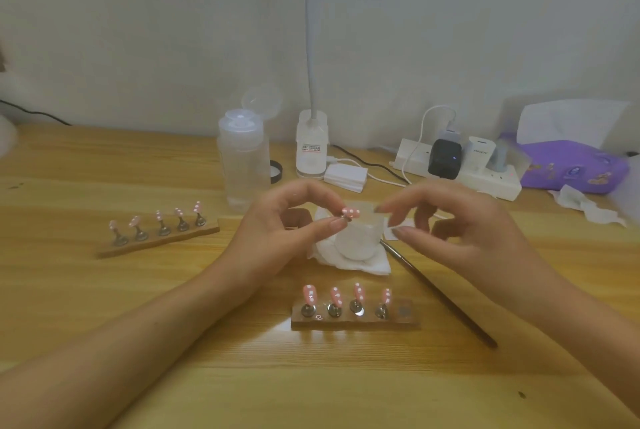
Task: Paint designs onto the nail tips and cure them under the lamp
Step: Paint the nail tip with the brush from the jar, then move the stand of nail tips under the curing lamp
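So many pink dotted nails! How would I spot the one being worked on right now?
Find the white lamp base at the back of the table. Just in front of it, the left hand pinches one pink nail tip with white dots in the air. Every other tip sits on a wooden holder.

Pink white-dotted nail tip (350, 212) pinched in left hand (277, 234); four others (336, 296) upright on stand (353, 322).
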Demonstrator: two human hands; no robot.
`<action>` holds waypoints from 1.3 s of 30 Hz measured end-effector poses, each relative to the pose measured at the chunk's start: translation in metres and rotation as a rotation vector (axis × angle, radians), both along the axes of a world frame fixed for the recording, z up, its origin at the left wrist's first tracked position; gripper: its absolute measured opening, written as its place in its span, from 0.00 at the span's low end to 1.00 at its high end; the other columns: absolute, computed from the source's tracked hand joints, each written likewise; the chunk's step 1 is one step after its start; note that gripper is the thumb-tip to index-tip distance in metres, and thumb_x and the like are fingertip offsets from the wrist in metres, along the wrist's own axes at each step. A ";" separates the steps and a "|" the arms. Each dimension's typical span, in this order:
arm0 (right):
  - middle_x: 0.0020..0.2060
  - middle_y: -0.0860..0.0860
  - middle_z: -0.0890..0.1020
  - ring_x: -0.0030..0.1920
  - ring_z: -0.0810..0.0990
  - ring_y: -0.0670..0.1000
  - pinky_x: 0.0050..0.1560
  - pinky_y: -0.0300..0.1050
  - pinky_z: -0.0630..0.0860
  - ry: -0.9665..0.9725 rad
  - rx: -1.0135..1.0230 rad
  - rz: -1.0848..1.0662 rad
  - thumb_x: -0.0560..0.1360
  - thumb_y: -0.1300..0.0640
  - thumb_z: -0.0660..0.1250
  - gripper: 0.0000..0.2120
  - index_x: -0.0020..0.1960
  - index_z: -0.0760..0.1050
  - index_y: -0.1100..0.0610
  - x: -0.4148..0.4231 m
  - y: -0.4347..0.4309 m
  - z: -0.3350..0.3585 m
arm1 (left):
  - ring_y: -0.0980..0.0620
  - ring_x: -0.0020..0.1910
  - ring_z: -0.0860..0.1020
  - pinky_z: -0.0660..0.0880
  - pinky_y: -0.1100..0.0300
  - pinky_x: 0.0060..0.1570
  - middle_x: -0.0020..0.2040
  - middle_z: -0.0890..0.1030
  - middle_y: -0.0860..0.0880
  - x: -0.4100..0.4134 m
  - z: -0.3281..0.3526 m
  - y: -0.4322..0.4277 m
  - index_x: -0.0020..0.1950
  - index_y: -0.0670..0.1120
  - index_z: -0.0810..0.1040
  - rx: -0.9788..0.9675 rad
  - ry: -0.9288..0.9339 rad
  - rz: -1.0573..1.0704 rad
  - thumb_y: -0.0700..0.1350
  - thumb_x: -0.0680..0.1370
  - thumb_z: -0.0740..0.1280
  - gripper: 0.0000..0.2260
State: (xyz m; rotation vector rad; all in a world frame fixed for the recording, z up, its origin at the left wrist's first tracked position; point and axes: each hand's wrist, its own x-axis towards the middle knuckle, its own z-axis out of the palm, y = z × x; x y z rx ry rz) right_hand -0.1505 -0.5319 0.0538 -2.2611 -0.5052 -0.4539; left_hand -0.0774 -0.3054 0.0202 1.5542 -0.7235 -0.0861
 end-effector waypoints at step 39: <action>0.47 0.34 0.79 0.52 0.74 0.42 0.45 0.39 0.67 0.294 -0.202 -0.244 0.61 0.42 0.79 0.14 0.44 0.81 0.35 -0.046 0.006 -0.027 | 0.54 0.25 0.66 0.63 0.68 0.25 0.37 0.81 0.48 0.007 -0.002 0.000 0.38 0.51 0.79 -0.159 0.091 0.002 0.51 0.83 0.57 0.17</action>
